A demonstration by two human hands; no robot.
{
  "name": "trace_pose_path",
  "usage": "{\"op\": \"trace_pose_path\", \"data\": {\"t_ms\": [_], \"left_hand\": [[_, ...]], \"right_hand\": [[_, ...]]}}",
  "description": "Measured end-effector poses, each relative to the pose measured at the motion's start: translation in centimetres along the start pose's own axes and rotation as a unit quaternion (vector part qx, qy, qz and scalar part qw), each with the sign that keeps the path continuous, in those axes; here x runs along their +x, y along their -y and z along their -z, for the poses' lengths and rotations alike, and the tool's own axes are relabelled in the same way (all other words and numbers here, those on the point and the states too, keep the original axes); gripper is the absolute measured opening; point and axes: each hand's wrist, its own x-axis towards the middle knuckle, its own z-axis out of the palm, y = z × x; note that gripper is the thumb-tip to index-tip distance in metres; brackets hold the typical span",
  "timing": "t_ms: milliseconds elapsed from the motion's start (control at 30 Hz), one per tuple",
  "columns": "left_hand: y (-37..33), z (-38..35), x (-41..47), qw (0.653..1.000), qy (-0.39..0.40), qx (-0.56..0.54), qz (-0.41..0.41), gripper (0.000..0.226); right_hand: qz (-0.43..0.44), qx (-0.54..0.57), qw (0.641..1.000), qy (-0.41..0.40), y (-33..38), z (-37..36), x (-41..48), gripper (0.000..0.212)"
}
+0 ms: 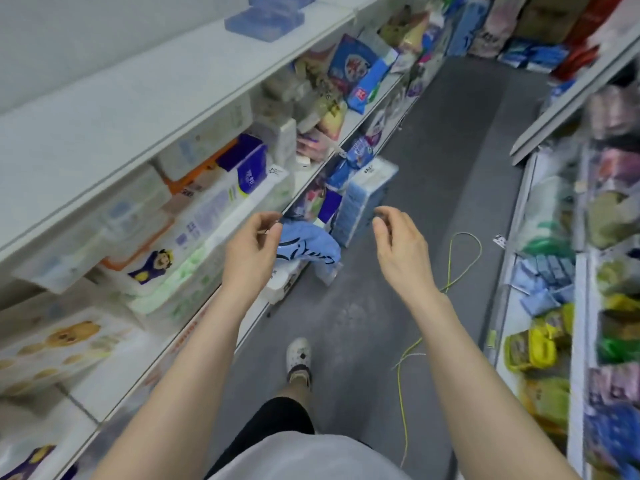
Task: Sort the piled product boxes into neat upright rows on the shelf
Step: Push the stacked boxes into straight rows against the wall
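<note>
Tissue pack (363, 202) stands with long axis near upright, top tilted right

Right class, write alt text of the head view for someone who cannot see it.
A person's bare left hand and right hand hover empty, fingers loosely curled, in a shop aisle beside white metal shelving piled with plastic-wrapped tissue packs.

The shelf (138, 109) was white and the floor (433, 168) dark grey. There was an orange box (194, 174), a purple-and-white pack (247, 168) and a pale blue pack (363, 202) topped in white. The blue cloth (304, 247) carried dark curved lines (too blurred to read). The cable (460, 258) was yellow-green, the shoe (298, 351) white with dark spots.
</note>
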Motion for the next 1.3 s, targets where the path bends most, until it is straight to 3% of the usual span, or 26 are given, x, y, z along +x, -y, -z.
{"op": "trace_pose_path", "data": {"t_ms": [300, 600, 767, 967, 1133, 1300], "left_hand": [[-3.2, -5.5, 17.5, 0.999, -0.012, 0.021, -0.049, 0.018], [-8.9, -7.3, 37.0, 0.987, -0.078, 0.056, -0.129, 0.023], [-10.1, -7.4, 47.4, 0.963, -0.127, 0.184, -0.150, 0.033], [-8.0, -7.4, 57.8, 0.930, -0.083, 0.354, -0.050, 0.066], [-8.1, -6.9, 62.6, 0.871, -0.060, 0.479, 0.086, 0.110], [-8.2, -6.6, 63.2, 0.845, -0.048, 0.507, 0.162, 0.119]], "right_hand": [[0.015, 0.002, 1.000, -0.011, -2.1, -0.5, 18.1, 0.031], [0.067, -0.001, 0.998, -0.012, -2.0, -1.7, 37.1, 0.031], [0.126, 0.004, 0.992, 0.003, -2.1, -3.7, 46.8, 0.033], [0.209, 0.007, 0.976, 0.059, -2.3, -6.4, 58.6, 0.036], [0.285, -0.022, 0.951, 0.118, -1.6, -8.4, 69.2, 0.039], [0.347, -0.080, 0.914, 0.196, 3.4, -13.2, 78.3, 0.049]]}}
